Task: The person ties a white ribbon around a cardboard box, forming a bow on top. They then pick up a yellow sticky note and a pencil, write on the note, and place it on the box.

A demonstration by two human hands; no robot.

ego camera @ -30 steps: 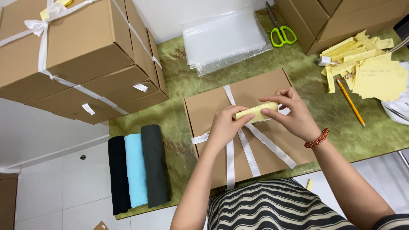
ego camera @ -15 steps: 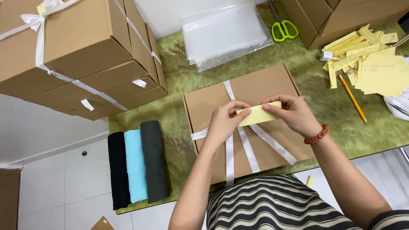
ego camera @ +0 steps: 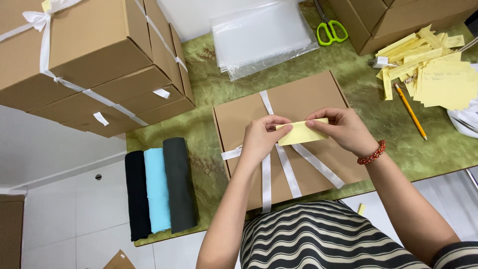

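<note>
At the centre of the frame, a yellow paper slip [ego camera: 300,133] is pinched between both sets of my fingers: my left hand [ego camera: 260,139] clamps its left end and my right hand [ego camera: 341,130] grips its right end, thumb underneath. It hovers just over a flat cardboard box [ego camera: 298,104] crossed by white ribbon [ego camera: 289,172], whose loose tails run toward the lower edge. Left of the box lie three rolled cloths [ego camera: 159,189]; upper left stand stacked ribboned boxes [ego camera: 94,60]; upper right are yellow notes [ego camera: 440,79], a pencil [ego camera: 411,111] and green scissors [ego camera: 331,31].
</note>
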